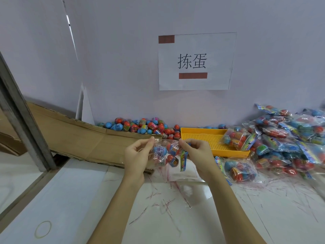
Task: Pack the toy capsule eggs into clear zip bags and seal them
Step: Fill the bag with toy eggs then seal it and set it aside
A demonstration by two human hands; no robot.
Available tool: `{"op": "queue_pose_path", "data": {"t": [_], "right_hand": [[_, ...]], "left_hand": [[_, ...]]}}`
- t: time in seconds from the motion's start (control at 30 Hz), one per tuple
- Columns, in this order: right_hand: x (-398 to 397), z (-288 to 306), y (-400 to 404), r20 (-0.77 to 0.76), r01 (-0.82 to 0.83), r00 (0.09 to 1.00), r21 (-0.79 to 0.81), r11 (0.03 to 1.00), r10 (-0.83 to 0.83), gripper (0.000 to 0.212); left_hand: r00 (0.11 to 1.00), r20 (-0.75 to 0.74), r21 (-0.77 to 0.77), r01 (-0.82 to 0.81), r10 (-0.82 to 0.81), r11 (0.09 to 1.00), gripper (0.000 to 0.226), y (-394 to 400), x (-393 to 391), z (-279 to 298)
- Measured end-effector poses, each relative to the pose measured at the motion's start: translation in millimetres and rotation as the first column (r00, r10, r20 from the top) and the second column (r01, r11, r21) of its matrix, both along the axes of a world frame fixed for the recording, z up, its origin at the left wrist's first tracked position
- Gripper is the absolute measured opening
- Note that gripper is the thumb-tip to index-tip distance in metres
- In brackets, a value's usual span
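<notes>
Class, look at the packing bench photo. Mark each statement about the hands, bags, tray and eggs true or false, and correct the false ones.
1. Both hands pinch the top of one clear bag of eggs. True: the left hand and right hand hold the clear bag at its top edge.
2. The yellow tray is heaped full of loose eggs. False: the yellow tray shows its bare perforated floor; only a filled bag overlaps its right end.
3. Loose eggs lie against the wall behind the cardboard. True: the loose eggs sit there.
4. The filled bags are stacked on the person's left. False: the filled bags pile up on the right.
5. The paper sign lies flat on the table. False: the paper sign hangs on the wall.
</notes>
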State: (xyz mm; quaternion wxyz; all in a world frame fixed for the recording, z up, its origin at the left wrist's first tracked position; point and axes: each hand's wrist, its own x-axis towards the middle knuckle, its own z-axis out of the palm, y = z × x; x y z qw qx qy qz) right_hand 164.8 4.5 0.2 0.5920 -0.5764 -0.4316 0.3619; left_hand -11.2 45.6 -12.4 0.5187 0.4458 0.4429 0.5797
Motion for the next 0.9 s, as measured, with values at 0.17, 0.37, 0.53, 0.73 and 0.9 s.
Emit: {"op": "queue_pose_path", "data": {"t": [0.17,0.37,0.53,0.73,0.9], "right_hand": [[-5.4,1.5,1.3,-0.028,-0.014,1.000,-0.006,1.000,0.014,0.025],[-3.0,-0.3,-0.5,-0.015,-0.040,0.999,0.018,0.999,0.040,0.025],[4.9,1.8,-1.6,0.069,-0.135,0.988,-0.011,0.991,0.135,0.022],[13.6,2.3,-7.0,0.042,-0.163,0.986,0.004,0.987,0.163,0.030],[12.2,3.6,-7.2,-0.059,-0.275,0.960,-0.044,0.960,0.273,0.051]], "left_hand": [[0.999,0.011,-0.009,0.049,-0.049,0.999,0.023,-2.1,-0.7,3.4],[0.974,-0.059,-0.059,0.216,-0.220,0.975,0.029,-4.9,1.1,3.8],[0.984,0.017,-0.122,0.177,-0.177,0.977,0.022,1.1,-3.8,4.0],[0.984,-0.028,-0.140,0.170,-0.175,0.976,0.045,-2.5,-2.5,8.9],[0.997,0.046,-0.141,0.060,-0.054,0.988,0.033,-2.8,-2.8,5.5]]}}
